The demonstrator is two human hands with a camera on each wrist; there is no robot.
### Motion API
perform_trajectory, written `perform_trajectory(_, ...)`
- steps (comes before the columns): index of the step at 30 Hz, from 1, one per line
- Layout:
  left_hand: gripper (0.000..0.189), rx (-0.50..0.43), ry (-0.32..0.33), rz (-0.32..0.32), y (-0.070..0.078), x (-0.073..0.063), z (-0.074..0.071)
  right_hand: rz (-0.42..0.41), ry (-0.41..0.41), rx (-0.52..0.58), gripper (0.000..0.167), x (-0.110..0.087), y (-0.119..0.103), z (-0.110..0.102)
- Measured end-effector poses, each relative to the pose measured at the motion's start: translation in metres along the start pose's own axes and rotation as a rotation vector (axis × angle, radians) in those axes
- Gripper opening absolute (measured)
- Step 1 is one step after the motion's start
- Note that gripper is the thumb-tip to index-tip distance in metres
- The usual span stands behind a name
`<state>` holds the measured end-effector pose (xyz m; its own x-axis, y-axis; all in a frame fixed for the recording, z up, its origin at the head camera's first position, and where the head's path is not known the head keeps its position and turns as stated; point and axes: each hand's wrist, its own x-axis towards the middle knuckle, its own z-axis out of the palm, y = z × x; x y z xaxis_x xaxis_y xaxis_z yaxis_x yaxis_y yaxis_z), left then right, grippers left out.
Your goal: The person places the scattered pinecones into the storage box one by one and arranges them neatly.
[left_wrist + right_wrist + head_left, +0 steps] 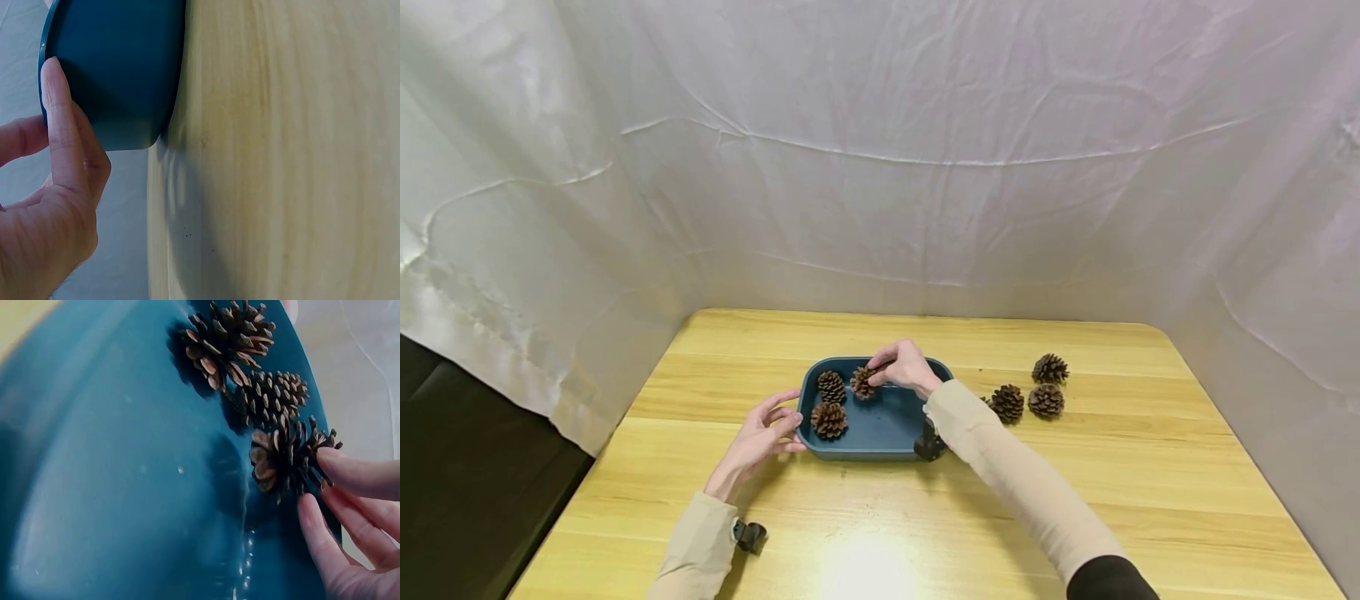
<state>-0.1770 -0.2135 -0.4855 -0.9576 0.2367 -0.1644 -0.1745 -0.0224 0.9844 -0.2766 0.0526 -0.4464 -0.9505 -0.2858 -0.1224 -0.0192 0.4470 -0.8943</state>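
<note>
A dark blue rectangular bin point(887, 421) stands on the wooden table. Its left end is touched by my left hand point(760, 435), the fingers spread and fairly straight against the rim and outer wall point(119, 69). Over the bin's far side, my right hand point(908, 367) pinches a brown pinecone point(862, 382) between thumb and fingers. In the right wrist view this pinecone point(290, 456) is tilted, its pale base facing the bin floor. Two more pinecones lie at the bin's left end: a smaller, tighter one point(831, 386) and a wider one point(829, 420) nearer me.
Right of the bin, several pinecones lie on the table, among them a far one point(1049, 368), a near one point(1047, 401) and another point(1007, 404) beside my right sleeve, which partly hides one more. A pale curtain point(925, 208) surrounds the table point(1150, 467).
</note>
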Motion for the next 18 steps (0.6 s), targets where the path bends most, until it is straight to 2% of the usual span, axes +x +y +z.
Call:
perform_trajectory(6, 0.058, 0.001, -0.005, 0.000, 0.0004, -0.0003, 0.0003, -0.014, 0.004, -0.027, 0.011, -0.0032, 0.0009, 0.0039)
perform_trajectory(18, 0.058, 0.003, -0.003, 0.001, 0.0008, -0.0009, -0.0007, 0.035, -0.024, -0.034, 0.012, -0.0005, 0.0065, 0.0098)
